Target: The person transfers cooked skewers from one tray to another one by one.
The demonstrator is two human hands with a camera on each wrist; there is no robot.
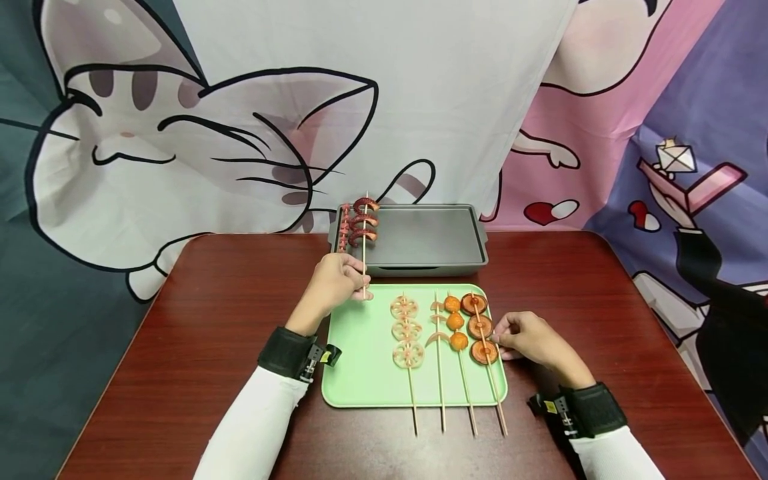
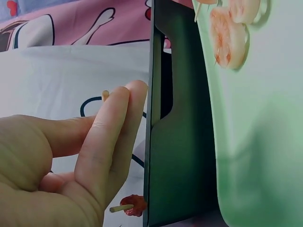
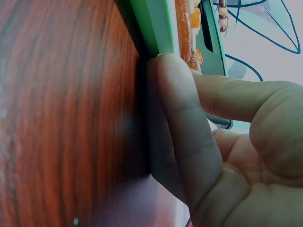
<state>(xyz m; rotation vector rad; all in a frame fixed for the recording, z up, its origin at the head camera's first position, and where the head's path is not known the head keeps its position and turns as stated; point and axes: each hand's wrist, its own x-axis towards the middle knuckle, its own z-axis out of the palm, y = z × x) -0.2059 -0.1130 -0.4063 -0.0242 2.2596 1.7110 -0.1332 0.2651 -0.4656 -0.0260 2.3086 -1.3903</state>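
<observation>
Nearest me, the green tray (image 1: 360, 373) sits on the dark red table (image 1: 210, 320), and I'll place everything off it. On its right half lie four skewers: lotus root slices (image 1: 407, 330), a thin pale one (image 1: 437, 320), orange balls (image 1: 455, 323) and brown rounds (image 1: 481, 330) at the right edge. My right hand (image 1: 531, 340) rests on the table against the tray's right rim, fingers loosely bent, steadying that rim and grasping nothing that I can see; the right wrist view shows a fingertip (image 3: 165, 75) pressed to the green edge.

At the tray's far left corner my left hand (image 1: 336, 280) pinches the stick of the octopus skewer (image 1: 363, 227), which stands nearly upright, its curled red pieces up over the near left rim of the grey griddle pan (image 1: 420, 240) just beyond the tray.

My call: keep the pinch low and firm so the stick doesn't twist, tip it forward gently, and lay it flat beside the pinkish skewer (image 1: 344, 230) already on the pan's left edge, not on top of it.
</observation>
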